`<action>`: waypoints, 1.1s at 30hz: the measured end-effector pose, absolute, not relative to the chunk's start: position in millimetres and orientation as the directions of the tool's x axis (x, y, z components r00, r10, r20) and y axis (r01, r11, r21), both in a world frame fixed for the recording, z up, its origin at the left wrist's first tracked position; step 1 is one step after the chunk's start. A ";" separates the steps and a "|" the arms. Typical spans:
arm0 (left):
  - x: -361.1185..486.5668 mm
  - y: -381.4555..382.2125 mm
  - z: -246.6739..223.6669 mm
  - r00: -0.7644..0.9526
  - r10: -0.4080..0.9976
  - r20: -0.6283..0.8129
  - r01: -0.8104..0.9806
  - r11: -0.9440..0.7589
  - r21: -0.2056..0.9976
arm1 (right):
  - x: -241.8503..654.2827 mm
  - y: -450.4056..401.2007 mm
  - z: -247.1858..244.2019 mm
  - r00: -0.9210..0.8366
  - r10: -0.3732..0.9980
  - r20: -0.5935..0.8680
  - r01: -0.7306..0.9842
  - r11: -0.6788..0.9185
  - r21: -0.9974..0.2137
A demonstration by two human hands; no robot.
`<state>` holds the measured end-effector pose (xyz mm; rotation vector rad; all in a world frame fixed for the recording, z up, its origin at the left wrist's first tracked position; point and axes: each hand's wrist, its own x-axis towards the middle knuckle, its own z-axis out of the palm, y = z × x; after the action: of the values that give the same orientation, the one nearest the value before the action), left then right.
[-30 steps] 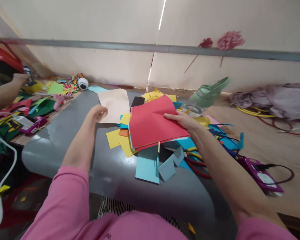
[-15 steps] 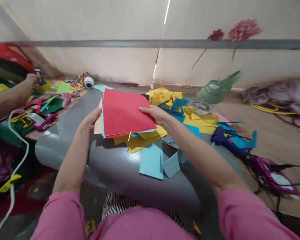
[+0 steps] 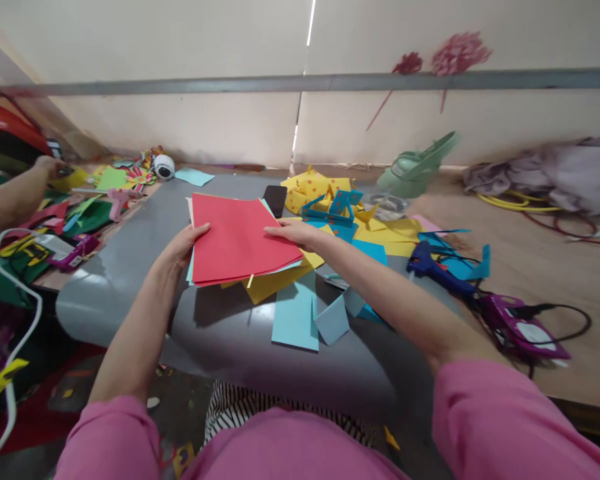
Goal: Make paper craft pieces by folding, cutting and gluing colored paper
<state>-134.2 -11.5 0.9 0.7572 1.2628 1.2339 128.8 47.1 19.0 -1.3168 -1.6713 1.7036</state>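
Between my hands is a stack of coloured paper (image 3: 243,240), red on top with light blue and cream edges showing beneath. My left hand (image 3: 183,245) grips its left edge, thumb on the red sheet. At the right edge my right hand (image 3: 293,233) is closed on the stack, thumb also on top. Yellow paper (image 3: 265,287) sticks out below the stack. Nearer me lie a light blue sheet (image 3: 296,317) and a folded light blue piece (image 3: 334,320). A dark phone (image 3: 275,200) rests just behind the stack.
Yellow dotted cut-outs (image 3: 313,190) and blue dotted pieces (image 3: 343,207) are heaped behind my right hand. A blue glue gun (image 3: 437,270) with a cord and a purple box (image 3: 525,327) lie at right. A green visor (image 3: 415,170) stands behind. Another person's arm (image 3: 15,197) reaches in at left.
My left thumb has come onto the top of the red sheet. The stack's edges are more even, and the phone behind it now shows. The view has shifted slightly.
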 end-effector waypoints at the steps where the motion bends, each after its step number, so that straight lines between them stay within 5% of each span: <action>1: -130.8 -13.6 5.8 -0.161 0.955 -0.249 -0.272 0.199 0.942 | 131.3 45.1 19.8 -0.469 0.820 -0.330 0.307 -0.199 -0.931; 5: -126.4 -21.1 26.4 -0.230 0.961 -0.156 -0.336 0.072 0.939 | 134.6 39.3 19.7 -0.507 0.782 -0.363 0.267 -0.259 -0.928; 13: -142.9 -22.2 47.4 -0.469 0.883 0.032 -0.376 -0.233 0.897 | 111.6 73.0 20.7 -0.200 0.969 -0.147 0.710 0.040 -0.703; 21: -150.7 -11.1 15.9 -0.323 0.909 -0.262 -0.315 0.158 0.936 | 133.2 70.4 25.9 -0.307 0.904 -0.299 0.682 -0.010 -0.731; 33: -117.3 22.5 -10.6 -0.328 0.913 -0.244 -0.116 0.217 0.969 | 204.7 21.2 39.2 -0.367 0.894 -0.258 0.545 -0.018 -0.838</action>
<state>-117.3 22.5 -10.6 0.7907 1.4983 1.3055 204.7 21.2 39.2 -1.5004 -1.9075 1.3413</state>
